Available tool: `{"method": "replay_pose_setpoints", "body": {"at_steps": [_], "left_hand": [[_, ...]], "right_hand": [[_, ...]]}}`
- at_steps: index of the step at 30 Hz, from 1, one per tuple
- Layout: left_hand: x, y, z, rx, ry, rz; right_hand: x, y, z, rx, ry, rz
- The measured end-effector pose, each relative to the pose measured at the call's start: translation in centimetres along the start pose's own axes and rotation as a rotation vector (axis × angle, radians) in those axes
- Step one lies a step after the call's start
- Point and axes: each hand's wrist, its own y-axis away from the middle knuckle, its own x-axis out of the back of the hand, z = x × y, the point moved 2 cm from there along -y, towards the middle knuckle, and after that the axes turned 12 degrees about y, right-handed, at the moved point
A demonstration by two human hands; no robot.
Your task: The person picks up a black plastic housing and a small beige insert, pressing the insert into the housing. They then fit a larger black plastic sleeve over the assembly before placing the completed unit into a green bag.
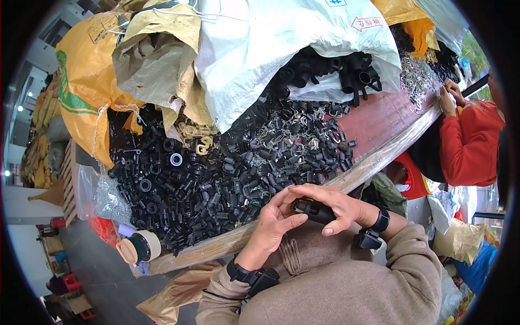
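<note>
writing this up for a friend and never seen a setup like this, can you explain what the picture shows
There is no robot here, only a person working bare-handed, seen through a wide fisheye camera on their head, which bends straight edges. The right hand holds a black cylindrical part; the left hand curls about its other end, though whether it touches is hard to tell. On the wood-edged table lies a heap of small black parts mixed with bent metal pieces, backed by a white sack and a yellow sack. At right, another person's red sleeve shows.
</note>
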Motion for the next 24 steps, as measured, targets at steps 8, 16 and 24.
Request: {"method": "replay_pose_setpoints", "body": {"at_steps": [8,16,24], "left_hand": [[-0.2,0.6,-0.7,-0.002,0.017,0.030],[-1.0,1.1,-1.1,-0.122,-0.091,-0.023],[-0.5,0.6,-1.3,-0.149,-0.102,-0.030]], "right_hand": [[-0.5,0.9,-0.2,0.027,0.052,0.012],[-1.7,2.1,-0.1,0.082,0.106,0.149],[-1.7,1.7,0.8,-0.025,-0.313,0.095]]}}
